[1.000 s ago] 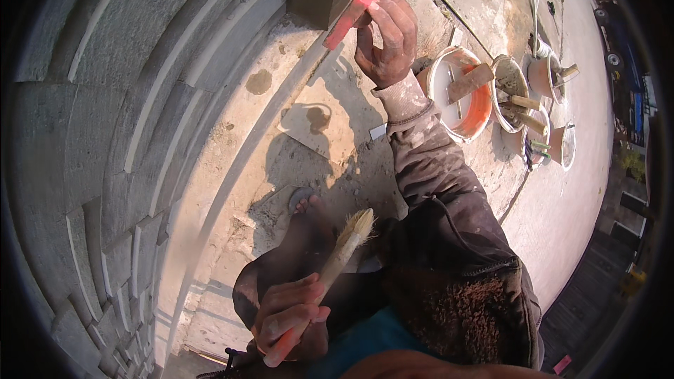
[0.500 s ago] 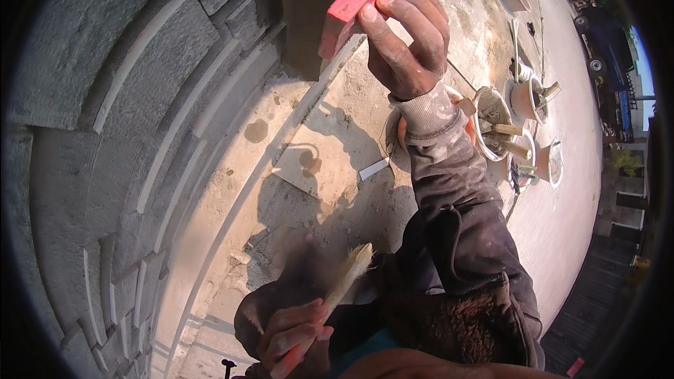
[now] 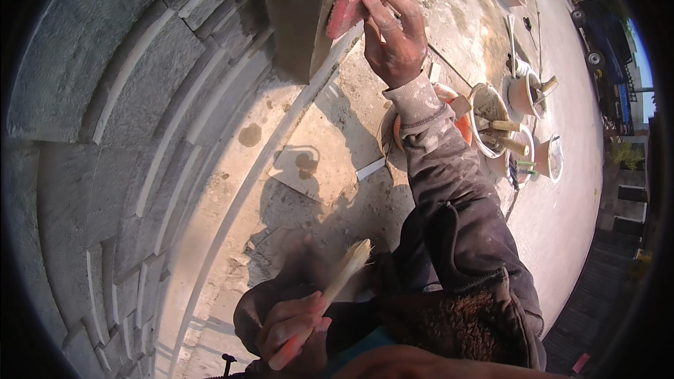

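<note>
My right hand (image 3: 397, 38) is stretched out at the top, fingers bent around a pink rectangular block (image 3: 356, 1) with flat sides and grey smears. One side of the block lies against the edge of a smooth grey column (image 3: 298, 21); whether it is foam or something harder, I cannot tell. Low in the view, my left hand (image 3: 291, 330) is closed around a brush (image 3: 344, 270) with pale, frayed bristles pointing up and right. A reddish end of the brush sticks out below the fingers.
Layered grey stone cladding (image 3: 133, 119) fills the left side. Buckets of mortar (image 3: 491, 109) with wooden-handled tools stand right of my right forearm. A small white strip (image 3: 371, 168) and a flat board (image 3: 302, 175) lie on the dusty ground. A dark vehicle (image 3: 607, 45) is far right.
My right hand has moved left and the pink block has turned, its broad face now showing more beside the column's edge. The left hand with the brush has barely moved.
</note>
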Demonstrator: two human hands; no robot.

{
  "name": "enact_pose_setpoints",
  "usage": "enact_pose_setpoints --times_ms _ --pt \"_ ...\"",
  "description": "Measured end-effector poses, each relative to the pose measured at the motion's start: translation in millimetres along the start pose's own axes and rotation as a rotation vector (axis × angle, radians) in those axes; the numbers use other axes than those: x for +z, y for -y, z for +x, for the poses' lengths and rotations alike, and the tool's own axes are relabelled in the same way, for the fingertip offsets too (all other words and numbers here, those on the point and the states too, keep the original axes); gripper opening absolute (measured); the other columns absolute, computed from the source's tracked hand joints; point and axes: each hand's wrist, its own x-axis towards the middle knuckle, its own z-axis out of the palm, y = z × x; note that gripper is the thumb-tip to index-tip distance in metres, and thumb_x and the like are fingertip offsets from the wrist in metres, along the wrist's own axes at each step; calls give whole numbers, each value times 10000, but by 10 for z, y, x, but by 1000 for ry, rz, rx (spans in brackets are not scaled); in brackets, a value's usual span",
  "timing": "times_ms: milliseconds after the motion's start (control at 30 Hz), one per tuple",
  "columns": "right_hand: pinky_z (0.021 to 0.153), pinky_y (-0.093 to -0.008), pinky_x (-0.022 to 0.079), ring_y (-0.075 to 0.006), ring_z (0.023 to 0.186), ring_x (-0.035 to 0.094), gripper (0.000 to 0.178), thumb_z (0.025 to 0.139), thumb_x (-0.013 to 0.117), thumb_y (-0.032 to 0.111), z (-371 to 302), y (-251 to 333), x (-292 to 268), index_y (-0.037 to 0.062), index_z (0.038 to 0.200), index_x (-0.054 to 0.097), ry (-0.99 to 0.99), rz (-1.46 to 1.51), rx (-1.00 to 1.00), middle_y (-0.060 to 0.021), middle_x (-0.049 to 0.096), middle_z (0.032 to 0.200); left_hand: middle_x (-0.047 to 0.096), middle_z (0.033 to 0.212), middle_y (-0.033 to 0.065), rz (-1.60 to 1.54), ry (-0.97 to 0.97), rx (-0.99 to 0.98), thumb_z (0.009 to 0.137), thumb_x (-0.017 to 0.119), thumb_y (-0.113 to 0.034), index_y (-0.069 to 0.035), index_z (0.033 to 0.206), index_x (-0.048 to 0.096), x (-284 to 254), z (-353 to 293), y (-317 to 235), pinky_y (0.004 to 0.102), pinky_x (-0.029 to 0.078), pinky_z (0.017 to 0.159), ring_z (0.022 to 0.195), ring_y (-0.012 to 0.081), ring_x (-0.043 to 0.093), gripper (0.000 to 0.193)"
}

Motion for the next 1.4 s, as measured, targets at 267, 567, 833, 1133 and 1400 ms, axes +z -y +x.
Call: enact_pose_setpoints --times_ms 267,567,833,1133,1400 --pt "836 -322 545 -213 985 643 448 881 698 -80 255 554 -259 -1 1317 631 -198 285 253 -185 604 1240 619 929 127 -77 -106 93 893 724 51 -10 1143 496 177 -10 84 423 673 675 797 323 726 344" --pt "753 -321 597 -241 962 676 500 762 755 -71 522 703 62 169 1201 775 -285 289 283 -118 605 1217 659 931 142 39 18 -51 890 748 8 -43 1096 537 6 -18 -76 409 642 722 811 311 733 299" --pt "819 -365 623 -264 1001 713 422 780 746 -47 -488 1021 -103 135 1161 755 -127 324 699 -106 644 1157 720 964 191 -20 -165 -437 901 757 -59 14 984 649 -64 316 -144 386 567 837 886 279 712 155" --pt "661 -309 523 -174 892 673 485 733 763 5 1068 874 21 233 1161 768 -434 255 382 -18 642 1080 653 1063 204 60 -138 -483 921 753 -96 70 1017 649 -176 429 100 393 681 697 972 293 715 218" --pt "780 -340 611 -235 960 698 397 812 758 -11 -101 862 -120 154 1173 772 -142 332 698 -86 640 1117 659 1034 173 12 -82 -472 926 749 -63 77 966 682 36 690 161 369 674 721 963 285 721 161"
